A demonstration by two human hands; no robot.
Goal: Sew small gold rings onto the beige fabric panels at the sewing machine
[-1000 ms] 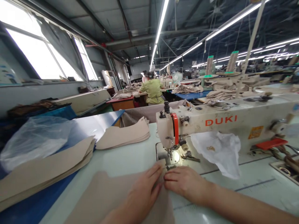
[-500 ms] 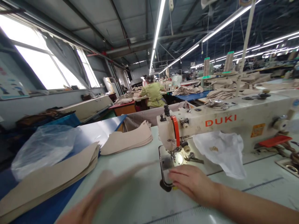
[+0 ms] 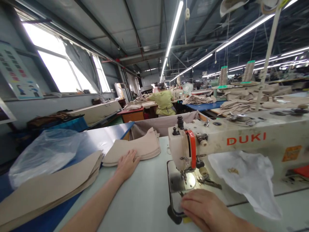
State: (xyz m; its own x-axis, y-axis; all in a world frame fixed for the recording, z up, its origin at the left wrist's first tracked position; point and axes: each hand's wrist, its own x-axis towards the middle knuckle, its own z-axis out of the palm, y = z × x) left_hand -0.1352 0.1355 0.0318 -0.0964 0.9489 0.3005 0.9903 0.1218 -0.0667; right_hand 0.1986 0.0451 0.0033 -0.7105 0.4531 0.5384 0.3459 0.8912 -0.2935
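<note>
My left hand [image 3: 127, 164] lies with outstretched fingers on the near edge of a stack of beige fabric pieces [image 3: 142, 145], left of the sewing machine [image 3: 183, 146]. Beside the needle plate [image 3: 190, 181], my right hand [image 3: 205, 206] rests low over the machine bed with its fingers bent and pressed together. A small dark tip shows by those fingertips; what it belongs to is hidden. Just behind the plate lies a dark metal part [image 3: 210, 183]. A white cloth [image 3: 246, 180] hangs from the machine arm.
Another stack of long beige pieces [image 3: 53, 183] lies on a blue surface at left, by a clear plastic bag [image 3: 45, 154]. A person in a yellow-green top [image 3: 164, 101] sits farther ahead. Thread cones [image 3: 248, 71] stand behind the machine.
My left hand, earlier blurred at the lower left with a beige piece, has moved forward onto the stack. The piece is out of its grasp. My right hand stays by the needle plate.
</note>
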